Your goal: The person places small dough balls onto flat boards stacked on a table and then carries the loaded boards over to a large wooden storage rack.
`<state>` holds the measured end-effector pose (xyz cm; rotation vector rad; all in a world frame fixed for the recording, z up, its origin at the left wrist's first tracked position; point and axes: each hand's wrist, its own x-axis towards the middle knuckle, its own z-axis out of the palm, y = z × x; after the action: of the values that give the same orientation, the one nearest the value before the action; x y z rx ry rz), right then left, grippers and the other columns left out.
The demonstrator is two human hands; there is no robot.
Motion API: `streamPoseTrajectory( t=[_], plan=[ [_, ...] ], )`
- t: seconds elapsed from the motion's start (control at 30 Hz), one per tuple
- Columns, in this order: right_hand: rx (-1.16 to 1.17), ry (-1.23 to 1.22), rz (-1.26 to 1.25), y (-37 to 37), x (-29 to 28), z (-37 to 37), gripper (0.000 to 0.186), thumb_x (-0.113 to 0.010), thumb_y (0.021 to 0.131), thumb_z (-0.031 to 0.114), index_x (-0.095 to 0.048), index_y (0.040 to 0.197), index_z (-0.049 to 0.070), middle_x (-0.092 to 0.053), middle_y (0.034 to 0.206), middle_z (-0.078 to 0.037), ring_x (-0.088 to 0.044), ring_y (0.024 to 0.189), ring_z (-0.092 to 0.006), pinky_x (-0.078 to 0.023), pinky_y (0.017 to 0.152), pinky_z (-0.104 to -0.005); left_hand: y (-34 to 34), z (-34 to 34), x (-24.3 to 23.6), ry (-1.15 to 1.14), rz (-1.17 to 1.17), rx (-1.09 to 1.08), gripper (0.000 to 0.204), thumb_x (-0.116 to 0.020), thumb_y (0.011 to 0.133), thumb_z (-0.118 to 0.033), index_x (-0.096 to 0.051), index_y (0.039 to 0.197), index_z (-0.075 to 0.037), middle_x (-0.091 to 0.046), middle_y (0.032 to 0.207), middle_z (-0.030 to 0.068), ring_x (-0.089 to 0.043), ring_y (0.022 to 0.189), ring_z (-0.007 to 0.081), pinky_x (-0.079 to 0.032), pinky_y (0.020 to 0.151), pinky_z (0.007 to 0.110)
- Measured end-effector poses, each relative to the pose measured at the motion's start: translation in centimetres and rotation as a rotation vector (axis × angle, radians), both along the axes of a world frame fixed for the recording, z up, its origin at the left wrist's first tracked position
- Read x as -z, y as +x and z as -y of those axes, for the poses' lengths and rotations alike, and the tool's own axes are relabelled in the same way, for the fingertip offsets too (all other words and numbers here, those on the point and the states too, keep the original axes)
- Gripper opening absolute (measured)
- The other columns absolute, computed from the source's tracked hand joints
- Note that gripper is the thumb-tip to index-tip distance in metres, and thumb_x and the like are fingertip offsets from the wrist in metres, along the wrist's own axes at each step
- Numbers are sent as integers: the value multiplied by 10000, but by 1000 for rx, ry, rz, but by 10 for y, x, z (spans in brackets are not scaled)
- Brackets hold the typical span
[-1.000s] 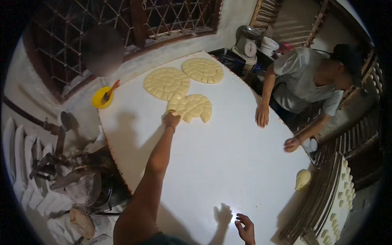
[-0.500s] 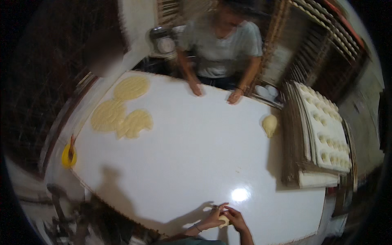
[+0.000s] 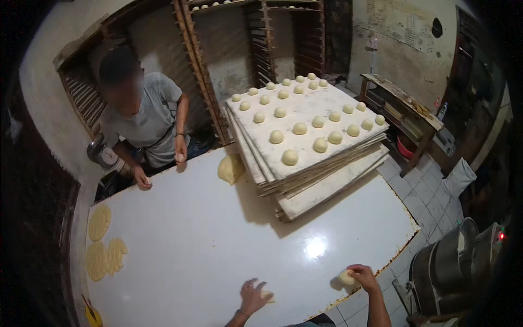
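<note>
My left hand (image 3: 254, 297) is low over the table near its front edge, fingers spread. A small pale piece of dough (image 3: 268, 297) shows beside and partly under its fingers; the rest is hidden. Off to the right, near the table's edge, my right hand (image 3: 364, 276) has its fingers closed on a rounded lump of dough (image 3: 346, 277). That lump is close to the tabletop, and I cannot tell whether it rests there. A larger mound of dough (image 3: 231, 169) sits farther back, beside stacked boards.
Floured boards (image 3: 297, 155) stacked at the back right carry several dough balls (image 3: 290, 157). Flat scored dough rounds (image 3: 96, 261) lie at far left, near a yellow object (image 3: 92, 314). Across the white table (image 3: 180, 234) stands a co-worker (image 3: 144, 117). A metal machine (image 3: 455, 267) stands at right.
The view has swung right. My hands, which were together around dough, are now apart, the right one farther right with a lump. The co-worker's hands have lifted from the table.
</note>
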<state>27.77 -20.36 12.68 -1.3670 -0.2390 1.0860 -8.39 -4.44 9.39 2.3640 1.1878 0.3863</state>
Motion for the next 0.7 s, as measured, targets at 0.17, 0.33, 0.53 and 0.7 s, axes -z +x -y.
streamPoseTrajectory(
  t=[0.17,0.33,0.53,0.7],
  plan=[
    [75,-101,1413,-42,32,-42,75,-579,682,83,-596,721,21,-579,742,-163,-544,721,-352,-426,648,-425,41,50,6,168,69,-108,127,-644,738,-180,-615,779,-64,-606,831,83,-539,886,276,-369,828,416],
    [-658,-22,1629,21,43,5,79,-642,622,130,-574,623,89,-534,592,-82,-527,544,-252,-416,508,-434,-27,-14,66,311,-219,-60,116,-615,749,-127,-565,672,-57,-592,745,92,-533,801,284,-389,745,422],
    [-215,-153,1548,-57,49,-37,117,-624,665,66,-519,689,22,-525,726,-155,-508,780,-328,-396,724,-453,22,26,62,222,66,-116,166,-634,733,-200,-573,688,-52,-597,756,113,-524,806,278,-407,741,410],
    [45,-307,1642,34,64,-37,31,-549,704,5,-523,716,-8,-524,783,-170,-489,784,-334,-379,700,-430,-18,-71,57,459,-19,-408,113,-624,708,-146,-585,735,-44,-592,790,130,-528,827,291,-394,756,408]
  ],
)
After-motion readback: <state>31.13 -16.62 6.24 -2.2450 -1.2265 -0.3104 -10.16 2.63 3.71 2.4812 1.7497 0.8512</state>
